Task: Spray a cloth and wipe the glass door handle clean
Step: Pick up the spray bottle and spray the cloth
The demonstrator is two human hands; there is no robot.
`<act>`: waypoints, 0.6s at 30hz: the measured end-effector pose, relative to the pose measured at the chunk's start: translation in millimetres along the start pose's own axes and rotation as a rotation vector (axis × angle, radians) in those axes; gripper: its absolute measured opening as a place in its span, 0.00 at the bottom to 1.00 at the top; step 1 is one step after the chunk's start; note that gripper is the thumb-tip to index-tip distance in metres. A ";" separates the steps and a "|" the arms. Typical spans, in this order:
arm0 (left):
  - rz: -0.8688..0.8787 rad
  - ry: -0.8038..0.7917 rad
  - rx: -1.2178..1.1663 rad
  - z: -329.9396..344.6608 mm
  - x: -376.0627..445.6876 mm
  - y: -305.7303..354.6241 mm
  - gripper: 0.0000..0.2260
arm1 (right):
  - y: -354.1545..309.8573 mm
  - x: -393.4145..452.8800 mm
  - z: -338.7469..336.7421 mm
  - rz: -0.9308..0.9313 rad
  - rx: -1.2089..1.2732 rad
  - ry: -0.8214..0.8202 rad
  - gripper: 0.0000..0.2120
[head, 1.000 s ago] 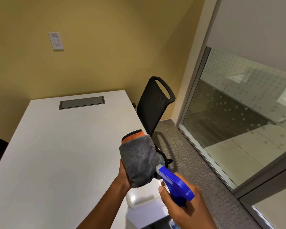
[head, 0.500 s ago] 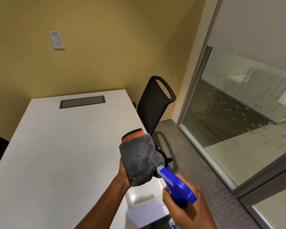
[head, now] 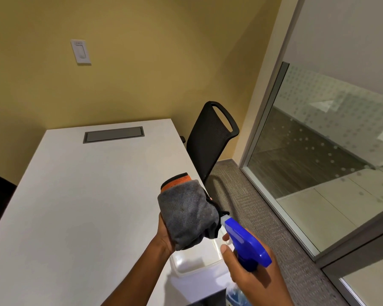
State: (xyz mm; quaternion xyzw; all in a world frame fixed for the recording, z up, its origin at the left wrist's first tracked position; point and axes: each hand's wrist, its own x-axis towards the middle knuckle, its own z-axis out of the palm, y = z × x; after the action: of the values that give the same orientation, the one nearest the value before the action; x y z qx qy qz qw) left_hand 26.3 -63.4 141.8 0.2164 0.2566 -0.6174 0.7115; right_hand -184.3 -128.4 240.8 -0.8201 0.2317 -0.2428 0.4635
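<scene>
Left hand (head: 164, 236), lower centre of frame: raised from the forearm, palm toward the camera side, closed under and behind one grey cloth (head: 186, 215). Cloth draped over the fingers, orange-and-black edge showing at its top, held above the near right part of the table. Right hand (head: 250, 277), lower right of centre: wrapped around the neck of one spray bottle (head: 244, 244) with a blue head, index finger forward near the trigger, thumb on the near side. Nozzle aimed up and left, just beside the cloth's lower right edge; contact between the two cannot be told. Bottle body mostly cut off by the bottom edge.

Counted, left to right:
- one dark shape at far left edge, identity unclear;
- one white table (head: 75, 206), with one grey cover plate (head: 113, 134) set in its far end;
- one white wall switch (head: 81, 51), upper left;
- one white container (head: 197, 263) below the hands, at the table's near right corner;
- one black chair (head: 210, 138), centre, beside the table's right edge;
- glass panels (head: 332, 151) with frosted dots, right side.

Door handle not identifiable.
</scene>
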 end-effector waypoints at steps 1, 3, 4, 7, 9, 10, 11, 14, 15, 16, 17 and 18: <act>-0.026 0.008 -0.017 -3.6 -3.3 1.6 0.44 | 0.9 1.5 -0.5 0.011 0.015 -0.008 0.08; -0.018 0.006 -0.008 -11.3 -5.5 5.5 0.44 | 1.6 5.0 -1.0 0.019 0.070 -0.021 0.05; -0.008 -0.001 -0.017 -15.2 -7.2 7.7 0.43 | 1.6 7.7 0.0 0.023 0.092 -0.016 0.05; 0.031 -0.003 -0.015 -25.3 -13.3 13.9 0.38 | 4.4 17.6 4.4 0.044 0.113 0.017 0.08; 0.066 0.000 -0.012 -29.1 -21.1 15.9 0.33 | 8.3 24.5 8.3 0.088 0.147 0.044 0.08; 0.087 0.011 -0.004 -29.1 -26.5 15.7 0.30 | 10.9 28.3 9.9 0.106 0.163 0.060 0.11; 0.119 0.031 0.006 -30.7 -30.5 17.2 0.27 | 12.7 31.9 12.0 0.117 0.173 0.067 0.14; 0.236 0.060 0.017 -37.0 -42.6 22.3 0.24 | 16.7 42.0 21.2 0.101 0.187 0.063 0.17; 0.255 0.077 0.019 -40.5 -45.5 23.7 0.24 | 19.1 45.1 24.3 0.090 0.184 0.075 0.16; 0.275 0.094 0.018 -43.8 -50.3 24.8 0.25 | 21.1 48.4 28.2 0.084 0.177 0.085 0.15; 0.289 0.118 0.013 -48.8 -53.7 26.5 0.26 | 22.6 51.1 32.3 0.082 0.172 0.089 0.13; 0.295 0.127 -0.002 -53.1 -57.8 27.8 0.26 | 23.3 53.5 36.8 0.083 0.173 0.086 0.12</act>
State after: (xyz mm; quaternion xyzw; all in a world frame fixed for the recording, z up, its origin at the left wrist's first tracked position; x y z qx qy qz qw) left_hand 42.5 18.0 137.0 0.2898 0.2671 -0.4911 0.7769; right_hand -123.9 -147.7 213.7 -0.7556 0.2631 -0.2773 0.5320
